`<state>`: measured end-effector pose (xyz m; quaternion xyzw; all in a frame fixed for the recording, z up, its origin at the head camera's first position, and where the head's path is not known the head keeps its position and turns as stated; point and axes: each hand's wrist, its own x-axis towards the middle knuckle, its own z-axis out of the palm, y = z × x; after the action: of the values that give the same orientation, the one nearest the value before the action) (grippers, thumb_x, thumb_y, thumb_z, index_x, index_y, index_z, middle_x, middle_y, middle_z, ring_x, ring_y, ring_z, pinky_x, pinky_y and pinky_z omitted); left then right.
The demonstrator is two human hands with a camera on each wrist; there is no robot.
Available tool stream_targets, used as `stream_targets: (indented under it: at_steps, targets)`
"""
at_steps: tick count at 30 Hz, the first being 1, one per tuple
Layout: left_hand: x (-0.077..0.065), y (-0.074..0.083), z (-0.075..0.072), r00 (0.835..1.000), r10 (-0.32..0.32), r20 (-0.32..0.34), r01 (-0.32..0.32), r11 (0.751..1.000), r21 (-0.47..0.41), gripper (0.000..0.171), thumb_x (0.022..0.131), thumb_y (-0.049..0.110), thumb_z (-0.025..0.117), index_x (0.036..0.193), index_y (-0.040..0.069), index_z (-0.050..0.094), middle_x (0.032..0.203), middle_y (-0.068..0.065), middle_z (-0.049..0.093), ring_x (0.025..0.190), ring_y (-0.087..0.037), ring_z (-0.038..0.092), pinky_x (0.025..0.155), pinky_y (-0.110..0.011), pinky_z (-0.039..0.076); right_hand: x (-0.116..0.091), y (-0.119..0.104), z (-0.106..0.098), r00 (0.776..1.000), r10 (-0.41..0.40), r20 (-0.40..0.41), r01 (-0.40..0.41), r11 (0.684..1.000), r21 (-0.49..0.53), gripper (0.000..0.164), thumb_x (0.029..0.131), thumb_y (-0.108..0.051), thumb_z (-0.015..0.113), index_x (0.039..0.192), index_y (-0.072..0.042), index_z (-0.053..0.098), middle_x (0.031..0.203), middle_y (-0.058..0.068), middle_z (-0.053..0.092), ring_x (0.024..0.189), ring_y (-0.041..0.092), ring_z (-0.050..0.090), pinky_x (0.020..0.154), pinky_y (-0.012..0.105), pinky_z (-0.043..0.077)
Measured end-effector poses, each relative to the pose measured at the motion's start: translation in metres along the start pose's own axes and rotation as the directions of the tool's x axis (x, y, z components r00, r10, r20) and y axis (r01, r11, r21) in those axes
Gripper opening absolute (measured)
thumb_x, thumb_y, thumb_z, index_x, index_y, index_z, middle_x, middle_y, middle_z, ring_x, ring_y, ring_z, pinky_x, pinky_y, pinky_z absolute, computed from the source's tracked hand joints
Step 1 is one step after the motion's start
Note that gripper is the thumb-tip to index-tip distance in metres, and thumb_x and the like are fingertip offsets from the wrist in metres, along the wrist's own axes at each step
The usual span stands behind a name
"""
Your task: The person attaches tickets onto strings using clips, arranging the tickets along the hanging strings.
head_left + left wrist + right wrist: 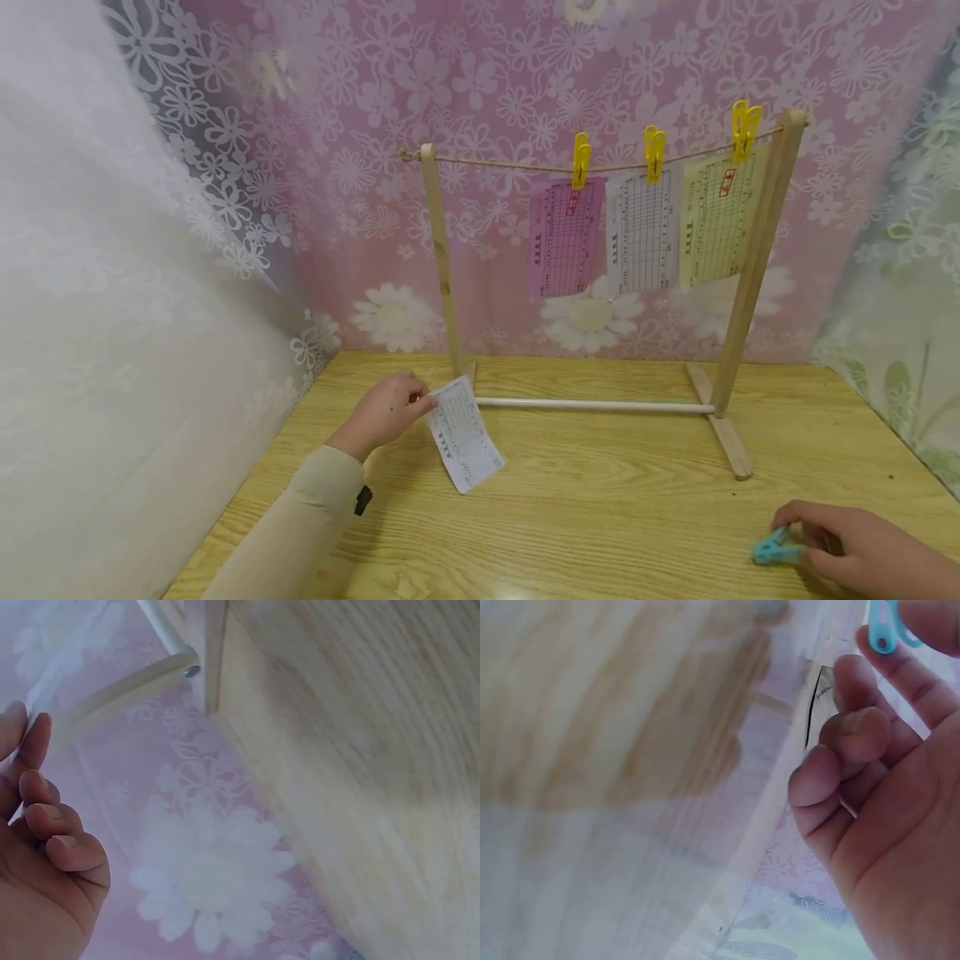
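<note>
My left hand (pixel 386 412) pinches a white printed slip of paper (pixel 467 437) by its upper left corner, near the foot of the rack's left post. In the left wrist view the slip's pale edge (pixel 56 671) shows between thumb and forefinger. At the lower right, my right hand (pixel 855 542) holds a blue clothespin (pixel 776 547) between thumb and forefinger; its handle ends (pixel 883 637) show in the right wrist view. A twine line (pixel 495 164) carries a pink slip (pixel 566 242), a white slip (pixel 639 242) and a yellow slip (pixel 716 225), each under a yellow clothespin (pixel 655 156).
The wooden rack has a left post (pixel 441 258), a right post (pixel 757 275) with a long foot (pixel 731 446), and a white bottom bar (pixel 592 406). It stands towards the back of the wood-grain table (pixel 585 517). Flowered curtains (pixel 360 208) hang behind and at the sides.
</note>
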<state>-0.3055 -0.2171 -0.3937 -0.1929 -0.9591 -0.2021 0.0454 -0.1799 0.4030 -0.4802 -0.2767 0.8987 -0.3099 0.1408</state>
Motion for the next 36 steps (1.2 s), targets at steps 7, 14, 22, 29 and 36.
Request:
stream_targets:
  at_steps: [7,14,22,29,36]
  targets:
    - [-0.001,0.01,-0.007,1.0,0.016,-0.024,-0.015,1.0,0.02,0.016,0.101,0.03,0.066,0.089,0.019,0.069,0.081,0.003,0.052,0.069,-0.016,0.045,0.062,-0.035,0.038,0.005,-0.013,-0.004,0.997,0.02,-0.073,-0.021,1.0,-0.02,0.021,0.107,-0.014,0.053,0.126,-0.007,0.059,0.073,-0.016,0.045,0.054,0.002,0.036,0.048,0.028,0.033]
    - [-0.002,0.02,-0.014,0.998,0.051,-0.041,-0.05,0.998,0.028,0.013,0.101,0.024,0.062,0.095,0.017,0.071,0.082,0.003,0.051,0.072,-0.017,0.044,0.064,-0.037,0.036,0.013,-0.029,-0.006,0.982,-0.043,-0.182,0.033,0.998,-0.058,0.017,0.104,-0.008,0.056,0.121,-0.007,0.056,0.073,-0.017,0.043,0.053,0.0,0.034,0.048,0.027,0.034]
    - [-0.002,0.026,-0.022,0.996,0.057,-0.061,-0.057,0.998,0.003,0.01,0.099,0.021,0.062,0.096,0.015,0.07,0.086,0.001,0.051,0.075,-0.018,0.044,0.067,-0.038,0.037,0.024,-0.044,-0.013,0.96,-0.055,-0.274,0.038,0.997,-0.066,0.02,0.102,-0.01,0.061,0.121,-0.009,0.055,0.075,-0.013,0.043,0.053,0.004,0.037,0.048,0.027,0.034]
    - [-0.002,0.031,-0.032,0.996,0.063,-0.061,-0.067,0.996,-0.063,0.01,0.1,0.021,0.063,0.092,0.016,0.067,0.088,-0.006,0.049,0.074,-0.018,0.041,0.065,-0.038,0.035,0.033,-0.064,-0.022,0.937,-0.079,-0.339,0.057,0.996,-0.074,0.022,0.101,-0.01,0.064,0.121,-0.014,0.056,0.074,-0.012,0.044,0.051,0.004,0.033,0.046,0.026,0.034]
    - [0.0,0.033,-0.037,0.995,0.066,-0.071,-0.072,0.994,-0.086,0.009,0.1,0.023,0.065,0.093,0.017,0.068,0.088,-0.004,0.05,0.073,-0.019,0.042,0.063,-0.037,0.037,0.044,-0.083,-0.031,0.923,-0.065,-0.38,0.032,0.995,-0.094,0.023,0.101,-0.014,0.066,0.123,-0.017,0.059,0.072,-0.011,0.044,0.05,0.005,0.033,0.046,0.027,0.033]
